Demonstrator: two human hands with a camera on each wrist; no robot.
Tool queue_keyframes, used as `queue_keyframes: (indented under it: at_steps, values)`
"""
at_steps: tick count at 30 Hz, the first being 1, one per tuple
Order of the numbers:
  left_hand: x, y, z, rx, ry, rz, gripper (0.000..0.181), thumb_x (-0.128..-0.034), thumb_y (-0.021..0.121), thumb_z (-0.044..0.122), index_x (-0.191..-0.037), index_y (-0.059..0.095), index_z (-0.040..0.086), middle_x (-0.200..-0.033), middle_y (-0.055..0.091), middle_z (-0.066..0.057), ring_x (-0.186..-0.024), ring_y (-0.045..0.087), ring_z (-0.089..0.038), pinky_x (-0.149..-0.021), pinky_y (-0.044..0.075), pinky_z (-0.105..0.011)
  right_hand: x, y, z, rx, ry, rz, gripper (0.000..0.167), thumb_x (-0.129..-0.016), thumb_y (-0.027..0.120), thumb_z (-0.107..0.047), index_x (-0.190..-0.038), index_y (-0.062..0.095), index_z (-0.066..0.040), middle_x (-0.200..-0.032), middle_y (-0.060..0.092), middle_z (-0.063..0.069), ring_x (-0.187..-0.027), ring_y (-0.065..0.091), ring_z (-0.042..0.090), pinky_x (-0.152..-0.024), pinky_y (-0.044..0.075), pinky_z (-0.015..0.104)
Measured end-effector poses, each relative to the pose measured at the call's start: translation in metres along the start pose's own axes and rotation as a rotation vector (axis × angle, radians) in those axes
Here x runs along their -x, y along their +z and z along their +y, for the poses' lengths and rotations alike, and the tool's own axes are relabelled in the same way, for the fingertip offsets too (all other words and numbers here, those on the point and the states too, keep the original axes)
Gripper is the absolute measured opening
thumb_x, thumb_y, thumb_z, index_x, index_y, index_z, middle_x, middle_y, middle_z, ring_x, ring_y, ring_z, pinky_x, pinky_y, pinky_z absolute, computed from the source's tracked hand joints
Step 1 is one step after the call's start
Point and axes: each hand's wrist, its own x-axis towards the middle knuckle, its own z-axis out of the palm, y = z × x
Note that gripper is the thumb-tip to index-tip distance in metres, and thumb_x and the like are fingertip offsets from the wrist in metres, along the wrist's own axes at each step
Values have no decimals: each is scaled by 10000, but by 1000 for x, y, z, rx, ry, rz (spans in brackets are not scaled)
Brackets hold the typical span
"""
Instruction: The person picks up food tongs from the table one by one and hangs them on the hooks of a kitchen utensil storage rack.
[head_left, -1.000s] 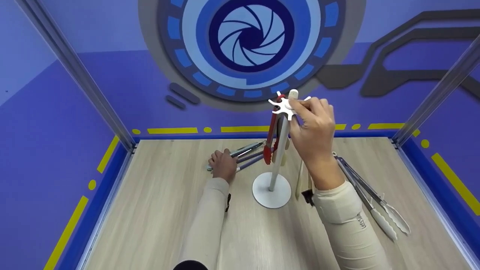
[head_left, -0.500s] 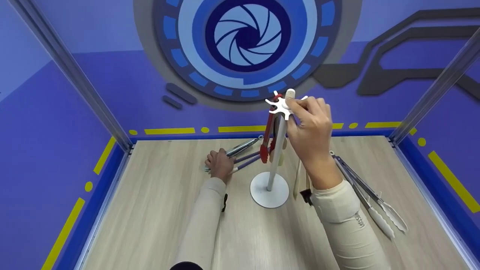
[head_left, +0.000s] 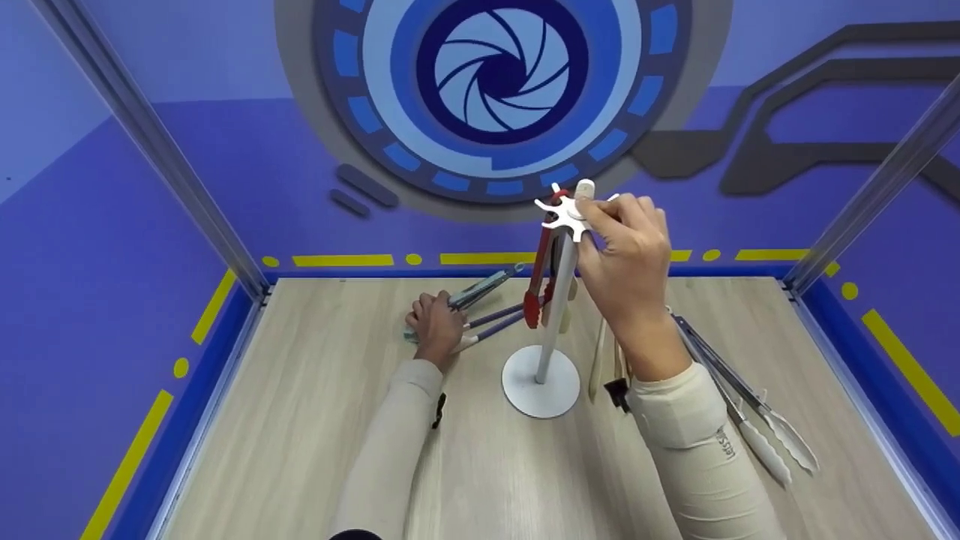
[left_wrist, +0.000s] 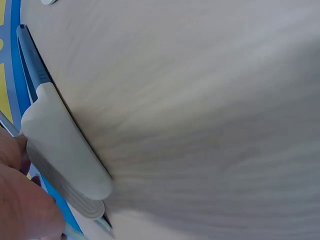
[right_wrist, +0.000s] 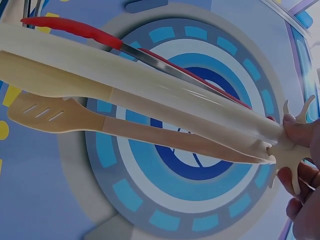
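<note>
Over the last second the teal tongs (head_left: 480,291) have shifted a little to the left and toward the back wall (head_left: 180,187), their ring end farther back than before, and the left hand (head_left: 437,328) has gone with them; the right hand has stayed at the top of the stand. From the left, then: the left hand has its fingers curled over the head end of the teal tongs, gripping them above the wooden table (head_left: 300,450), and covers much of that end; whether the tongs touch the surface I cannot tell. Just beside that hand lie purple-handled tongs (head_left: 501,328), their pale heads toward the person and their handles running back toward the stand. Next comes the white stand (head_left: 556,300), its round base (head_left: 541,401) flat on the table and its pole leaning in the head view. Red tongs (head_left: 532,309) hang head down from the left of its star-shaped top (head_left: 562,215), and tan tongs (right_wrist: 145,130), one head slotted, hang beside the pole. The right hand (head_left: 628,255) pinches the star-shaped top between thumb and fingers. Behind its wrist, pale slender utensils (head_left: 598,367) are partly hidden. Farthest right, metal tongs (head_left: 729,371) with white heads lie spread on the table.
</note>
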Motion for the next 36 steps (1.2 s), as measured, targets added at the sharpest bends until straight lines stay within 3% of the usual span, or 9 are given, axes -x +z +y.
queue_keyframes:
  at_steps: [3, 7, 12, 19, 22, 25, 31, 36]
  values:
    - [1, -3, -3, 17, 48, 32, 455, -1046, 685, 304, -1452, 609, 113, -1390, 548, -127, -1340, 436, -325, -1171, 239, -556, -1, 0, 0, -1, -2, -1, 209, -941, 759, -19, -1131, 837, -56, -902, 690, 181, -803, 517, 339, -739, 332, 415]
    - [1, -9, -5, 63, 121, 120, 345, -1043, 700, 280, -1333, 642, 102, -1343, 589, -112, -1350, 443, -326, -1185, 234, -576, 0, 1, 1, -2, -5, 7, 201, -938, 763, -19, -1120, 841, -56, -896, 688, 183, -798, 514, 343, -737, 339, 423]
    - [3, -20, -3, 96, 205, 205, 303, -1044, 695, 286, -1263, 648, 82, -1269, 673, -107, -1308, 531, -320, -1174, 282, -566, 1, 0, 1, 2, -7, 9, 201, -936, 761, -9, -1112, 844, -59, -890, 691, 182, -792, 514, 346, -736, 338, 424]
    - [13, -38, -2, 255, 273, 239, 256, -1048, 694, 238, -1209, 642, 46, -1159, 711, -156, -1110, 645, -361, -1031, 456, -514, 1, -1, 1, 11, -4, -6, 235, -936, 748, 10, -1142, 836, -62, -892, 689, 182, -792, 511, 342, -737, 333, 412]
    - [18, -47, -3, 339, 277, 245, 225, -1050, 693, 235, -1175, 627, 59, -1108, 703, -140, -1027, 655, -321, -934, 525, -488, -1, -3, 0, 16, -8, -23, 245, -941, 752, -3, -1162, 831, -71, -897, 687, 178, -798, 515, 339, -738, 331, 407]
    - [23, -55, -6, 382, 294, 263, 210, -1037, 714, 232, -1132, 626, 66, -1026, 697, -119, -920, 621, -267, -841, 519, -462, -2, -5, -1, 20, -12, -51, 257, -944, 753, -12, -1181, 825, -76, -914, 690, 176, -810, 524, 339, -743, 344, 402]
    - [40, -67, -11, 328, 364, 313, 204, -1014, 740, 225, -1111, 656, 67, -931, 707, -107, -837, 613, -258, -790, 515, -492, -4, -10, -2, 43, -17, -118, 286, -946, 719, 19, -1199, 816, -73, -940, 690, 171, -843, 542, 335, -747, 409, 395]
    - [60, -69, -14, 266, 410, 283, 217, -1052, 688, 262, -1116, 655, 57, -919, 691, -114, -834, 638, -268, -781, 529, -494, -5, -13, -2, 52, -16, -138, 294, -950, 701, 30, -1196, 817, -80, -952, 693, 156, -847, 547, 324, -714, 416, 372]
